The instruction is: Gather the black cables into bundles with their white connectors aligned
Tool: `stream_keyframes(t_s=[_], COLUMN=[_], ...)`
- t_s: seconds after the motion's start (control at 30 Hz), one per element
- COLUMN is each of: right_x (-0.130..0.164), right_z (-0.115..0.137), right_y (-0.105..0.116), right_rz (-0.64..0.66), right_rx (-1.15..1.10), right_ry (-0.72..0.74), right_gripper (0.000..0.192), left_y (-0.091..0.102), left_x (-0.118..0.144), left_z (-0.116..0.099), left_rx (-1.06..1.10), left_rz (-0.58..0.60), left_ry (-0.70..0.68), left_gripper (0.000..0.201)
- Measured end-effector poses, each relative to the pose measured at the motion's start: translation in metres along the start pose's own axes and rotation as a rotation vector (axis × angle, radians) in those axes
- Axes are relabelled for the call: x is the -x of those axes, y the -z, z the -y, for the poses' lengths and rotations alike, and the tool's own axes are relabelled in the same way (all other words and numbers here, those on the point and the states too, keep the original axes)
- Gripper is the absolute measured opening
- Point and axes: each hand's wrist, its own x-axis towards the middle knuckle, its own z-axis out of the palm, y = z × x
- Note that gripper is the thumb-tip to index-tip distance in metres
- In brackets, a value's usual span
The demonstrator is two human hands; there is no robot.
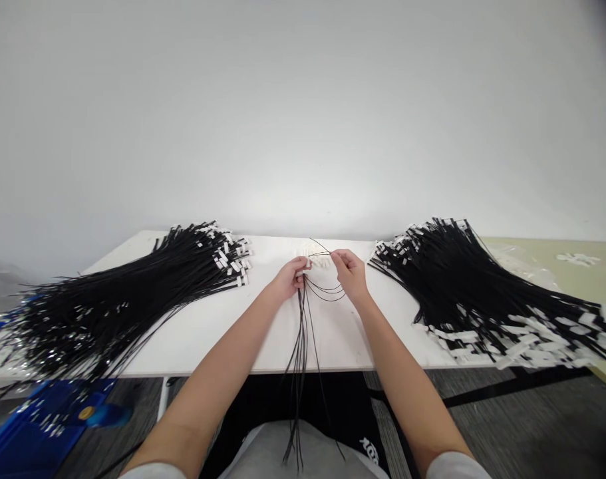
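My left hand (289, 277) is closed round a bunch of thin black wires (303, 332), which hang down over the table's front edge toward my lap. A small pale piece seems to sit at its fingertips, too small to make out well. To its right, my right hand (351, 274) pinches the end of a black wire between thumb and finger. Between the hands, a few wires bow in loops. Just behind them, a heap of small cream-coloured connectors (318, 255) lies on the white table (273, 346).
On the left lies a big bundle of black wires (118, 299) with white connectors, overhanging the edge. Another bundle (447, 273) lies on the right. White pieces (578, 259) rest on a greenish table. A blue bin (38, 439) and a blue bottle (108, 416) are below left.
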Motion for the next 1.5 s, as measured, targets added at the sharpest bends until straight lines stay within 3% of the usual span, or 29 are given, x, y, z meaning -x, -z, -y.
stream_keyframes(t_s=[0.27,0.6,1.07,1.33,1.5], right_x=[0.003,0.005,0.005,0.005,0.002], right_z=[0.003,0.005,0.004,0.0,-0.007], right_y=[0.001,-0.002,-0.002,-0.002,0.003], right_rz=[0.07,-0.074,-0.07,-0.055,-0.017], right_rx=[0.178,0.244,0.268,0.352,0.514], right_ry=[0.03,0.079,0.109,0.175,0.297], right_gripper=[0.02,0.023,0.024,0.023,0.02], left_y=[0.001,0.001,0.0,0.002,0.003], left_x=[0.001,0.004,0.005,0.003,0.002], left_z=[-0.002,-0.004,-0.005,-0.004,-0.005], left_rx=[0.077,0.085,0.077,0.098,0.093], left_rz=[-0.012,0.037,0.071,0.014,0.005], left_ry=[-0.012,-0.043,-0.034,-0.004,0.006], left_gripper=[0.026,0.026,0.025,0.026,0.024])
